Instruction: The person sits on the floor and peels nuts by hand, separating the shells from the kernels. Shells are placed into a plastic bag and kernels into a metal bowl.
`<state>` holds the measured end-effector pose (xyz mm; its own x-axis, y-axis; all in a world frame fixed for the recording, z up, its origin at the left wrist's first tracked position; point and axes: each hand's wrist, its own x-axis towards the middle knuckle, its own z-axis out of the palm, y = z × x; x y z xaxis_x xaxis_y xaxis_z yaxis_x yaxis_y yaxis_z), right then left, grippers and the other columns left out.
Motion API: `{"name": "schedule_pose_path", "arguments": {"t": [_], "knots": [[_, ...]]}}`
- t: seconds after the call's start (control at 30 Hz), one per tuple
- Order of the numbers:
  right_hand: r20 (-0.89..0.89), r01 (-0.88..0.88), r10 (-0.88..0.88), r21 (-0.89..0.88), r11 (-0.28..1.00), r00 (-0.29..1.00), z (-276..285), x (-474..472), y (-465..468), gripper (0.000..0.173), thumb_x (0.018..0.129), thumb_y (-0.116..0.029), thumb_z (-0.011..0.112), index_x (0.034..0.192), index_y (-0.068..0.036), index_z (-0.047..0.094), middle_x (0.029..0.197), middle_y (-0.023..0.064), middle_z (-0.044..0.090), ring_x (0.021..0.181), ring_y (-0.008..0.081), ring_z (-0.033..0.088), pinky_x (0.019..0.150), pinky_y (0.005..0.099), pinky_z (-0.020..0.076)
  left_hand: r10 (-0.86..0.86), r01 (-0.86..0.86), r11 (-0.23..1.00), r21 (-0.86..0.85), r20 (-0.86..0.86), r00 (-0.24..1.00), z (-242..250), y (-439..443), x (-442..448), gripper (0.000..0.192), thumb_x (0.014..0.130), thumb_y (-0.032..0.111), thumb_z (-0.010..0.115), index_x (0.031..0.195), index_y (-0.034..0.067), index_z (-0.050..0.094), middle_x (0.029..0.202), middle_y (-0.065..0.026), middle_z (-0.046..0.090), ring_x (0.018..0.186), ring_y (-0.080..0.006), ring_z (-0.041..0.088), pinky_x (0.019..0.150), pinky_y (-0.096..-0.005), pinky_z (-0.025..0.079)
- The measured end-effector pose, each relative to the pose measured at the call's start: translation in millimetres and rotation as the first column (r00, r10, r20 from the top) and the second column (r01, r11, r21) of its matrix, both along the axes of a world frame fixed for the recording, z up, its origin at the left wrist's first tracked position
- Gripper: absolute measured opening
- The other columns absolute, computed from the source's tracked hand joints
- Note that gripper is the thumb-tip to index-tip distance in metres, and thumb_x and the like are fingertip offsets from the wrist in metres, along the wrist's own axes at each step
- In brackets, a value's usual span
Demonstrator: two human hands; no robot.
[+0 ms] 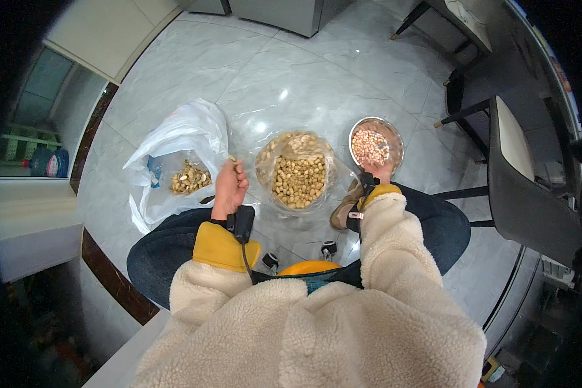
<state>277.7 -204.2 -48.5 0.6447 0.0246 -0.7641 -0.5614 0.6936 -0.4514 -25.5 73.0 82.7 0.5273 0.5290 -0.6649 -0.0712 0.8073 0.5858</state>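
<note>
My left hand point(231, 186) is closed around a peanut shell point(232, 158), at the right edge of a white plastic bag point(201, 119) that holds empty peanut shells point(190, 178). Between my hands stands an open clear plastic bag point(266, 160) full of unshelled peanuts point(299, 180). My right hand point(379, 169) reaches over the near rim of a round steel bowl point(401, 148) with shelled pink peanut kernels point(368, 145) in it. Its fingers are down inside the bowl, and whether they hold any kernels is unclear.
Bags and bowl rest on a grey tiled floor point(281, 72). To the right stand a grey chair point(514, 194) and another chair point(470, 24). Grey cabinets point(276, 14) are at the far side. My shoe point(342, 211) is beside the clear bag; a yellow stool seat point(310, 267) on casters is beneath me.
</note>
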Motion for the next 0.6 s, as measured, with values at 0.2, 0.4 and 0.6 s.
{"name": "schedule_pose_path", "arguments": {"t": [0.2,0.4,0.6], "knots": [[-0.019,-0.018,0.017,-0.069,0.997,1.000,-32,14,-14,0.049,0.091,-0.038,0.035,0.112,0.005,0.047,0.108,0.0202,0.053,0.098,0.0308,0.054,0.081,0.0413,0.0492,0.263,-0.255,0.964,-0.073,0.141,0.954,-66,53,-46,0.014,0.094,0.013,0.038,0.086,0.007,0.048,0.064,0.0030,0.040,0.051,-0.0076,0.032,0.043,-0.0209,0.025],[0.033,-0.403,0.403,0.118,0.907,0.915,-85,36,-28,0.049,0.092,-0.041,0.035,0.103,0.003,0.054,0.092,0.0146,0.060,0.087,0.0261,0.059,0.077,0.0351,0.0510,0.203,0.161,0.724,0.671,-0.431,0.879,-101,113,-117,0.011,0.082,0.005,0.048,0.090,-0.002,0.053,0.079,-0.0082,0.056,0.067,-0.0182,0.053,0.055,-0.0292,0.044],[0.206,-0.404,0.375,0.126,0.906,0.904,-52,21,-8,0.027,0.090,-0.022,0.049,0.094,0.002,0.058,0.083,0.0101,0.060,0.078,0.0205,0.058,0.074,0.0300,0.0513,0.317,0.383,0.551,0.742,-0.610,0.726,-44,104,-115,0.050,0.083,0.014,0.062,0.123,-0.001,0.036,0.118,-0.0145,0.046,0.107,-0.0256,0.050,0.086,-0.0358,0.046]]}}
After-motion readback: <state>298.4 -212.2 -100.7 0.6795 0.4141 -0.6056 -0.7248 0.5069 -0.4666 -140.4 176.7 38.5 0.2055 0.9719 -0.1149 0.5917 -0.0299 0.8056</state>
